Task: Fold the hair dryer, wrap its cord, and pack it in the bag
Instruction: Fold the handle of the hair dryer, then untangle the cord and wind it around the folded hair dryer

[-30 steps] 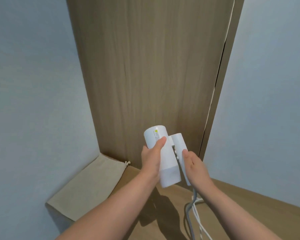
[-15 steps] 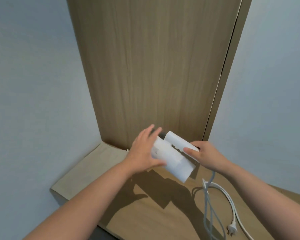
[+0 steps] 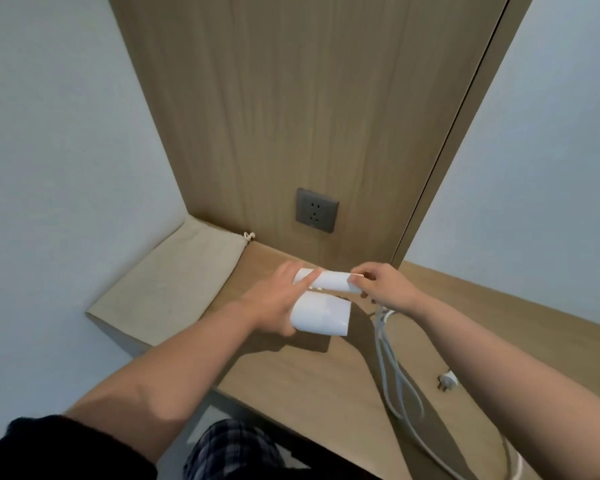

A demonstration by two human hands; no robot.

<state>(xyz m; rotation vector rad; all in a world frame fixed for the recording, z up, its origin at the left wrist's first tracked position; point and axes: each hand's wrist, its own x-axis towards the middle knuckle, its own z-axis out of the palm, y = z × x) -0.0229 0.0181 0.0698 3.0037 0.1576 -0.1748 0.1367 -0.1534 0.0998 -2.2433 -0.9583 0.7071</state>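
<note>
So the white hair dryer point(image 3: 321, 315) is already folded up, handle point(image 3: 329, 280) tucked alongside the barrel, and both parts lie roughly sideways, long axis running left to right across the view. The open end of the barrel faces right, a bit toward the camera. It's held just over the wooden tabletop point(image 3: 312, 386), casting a shadow right below it.

Left hand point(image 3: 278, 301) is wrapped on the left end, fingers clamped on the hair dryer with the index finger stretched across the handle. Right hand point(image 3: 383, 287) is at the handle's right end, fingers pinched together on the spot where the cord point(image 3: 394, 372) comes out.

The cord isn't wrapped at all: it drops from the right hand and loops loosely down the tabletop toward the near edge, with the plug point(image 3: 447, 380) lying flat just to the right of the loop.

The beige bag point(image 3: 168, 285) lies flat at the left end of the tabletop against the wall, drawstring knot at its far corner. A grey wall socket point(image 3: 316, 210) sits on the wood panel behind the hands.
</note>
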